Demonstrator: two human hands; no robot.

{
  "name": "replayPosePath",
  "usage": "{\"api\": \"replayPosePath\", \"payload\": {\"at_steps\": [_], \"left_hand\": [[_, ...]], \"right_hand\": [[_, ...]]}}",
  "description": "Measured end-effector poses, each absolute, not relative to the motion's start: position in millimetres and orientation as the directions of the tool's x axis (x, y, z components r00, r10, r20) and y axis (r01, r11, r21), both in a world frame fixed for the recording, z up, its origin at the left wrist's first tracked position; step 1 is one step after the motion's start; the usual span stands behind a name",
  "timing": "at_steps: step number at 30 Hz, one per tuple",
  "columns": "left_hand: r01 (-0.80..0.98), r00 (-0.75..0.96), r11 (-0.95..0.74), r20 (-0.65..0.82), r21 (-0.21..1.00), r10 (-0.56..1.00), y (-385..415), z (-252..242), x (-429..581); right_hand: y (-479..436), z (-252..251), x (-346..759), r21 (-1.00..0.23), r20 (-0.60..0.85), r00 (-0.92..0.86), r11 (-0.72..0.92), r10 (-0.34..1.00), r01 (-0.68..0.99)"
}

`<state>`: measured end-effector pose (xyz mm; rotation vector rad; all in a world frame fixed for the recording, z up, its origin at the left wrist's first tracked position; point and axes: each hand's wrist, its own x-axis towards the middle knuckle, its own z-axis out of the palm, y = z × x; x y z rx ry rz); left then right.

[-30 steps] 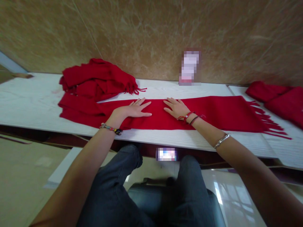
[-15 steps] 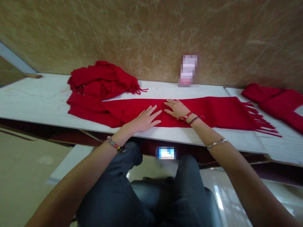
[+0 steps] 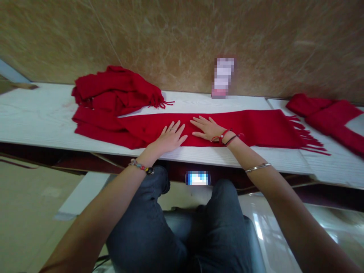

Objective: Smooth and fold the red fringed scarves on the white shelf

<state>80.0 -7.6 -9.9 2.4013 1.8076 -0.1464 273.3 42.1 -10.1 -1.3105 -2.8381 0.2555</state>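
A long red scarf (image 3: 256,127) lies stretched flat along the white table (image 3: 36,121), its fringe at the right end. My left hand (image 3: 170,137) rests flat on its near edge, fingers spread and holding nothing. My right hand (image 3: 206,128) lies flat on the scarf just to the right, fingers stretched out. The scarf's left end is bunched beneath a heap of red scarves (image 3: 113,91).
Another red scarf (image 3: 330,115) lies at the far right of the table. A small blurred object (image 3: 222,77) stands against the brown marbled wall. My knees in dark jeans (image 3: 176,227) sit under the table's front edge.
My left hand has slid right and toward the scarf's near edge, closer to my right hand. My right hand has stayed nearly in place.
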Motion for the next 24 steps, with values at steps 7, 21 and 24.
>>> {"api": "replayPosePath", "payload": {"at_steps": [7, 21, 24], "left_hand": [[0.968, 0.251, -0.244, -0.226, 0.059, 0.941, -6, -8, 79], [0.975, 0.219, -0.206, -0.246, 0.077, 0.944, -6, -9, 76], [0.975, 0.218, -0.204, -0.244, 0.083, 0.945, -7, -7, 76]], "right_hand": [[38, -11, 272, -0.106, -0.094, -0.648, 0.64, 0.756, 0.761], [46, -11, 283, -0.248, -0.003, -0.646, 0.626, 0.763, 0.74], [45, -8, 286, -0.27, -0.029, -0.659, 0.629, 0.751, 0.729]]}}
